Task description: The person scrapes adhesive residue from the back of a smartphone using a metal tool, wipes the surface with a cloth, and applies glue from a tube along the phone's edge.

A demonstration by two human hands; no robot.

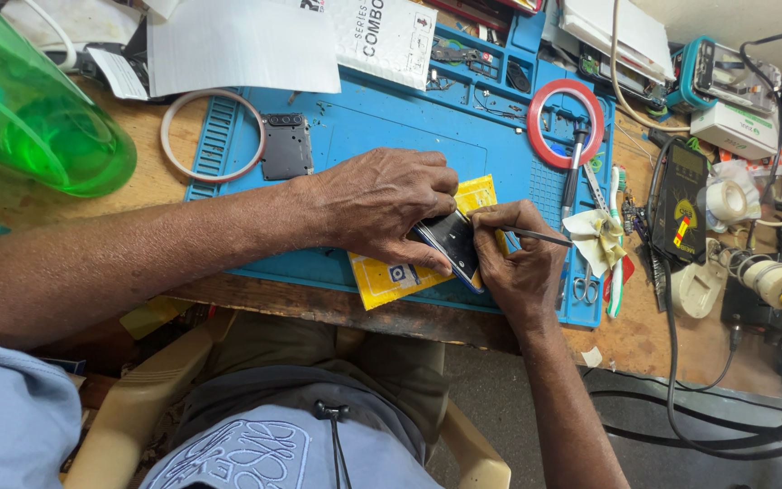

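Phone (452, 243) under left hand (382, 204), right hand (518, 258) beside, gripping tweezers (536, 237)

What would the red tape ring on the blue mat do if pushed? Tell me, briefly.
The red tape ring lies flat on the blue mat, so it would probably slide rather than roll. It is a thin hoop with an open middle, so likely light for its size. A dark tool crosses its lower edge and might snag it or get dragged along.
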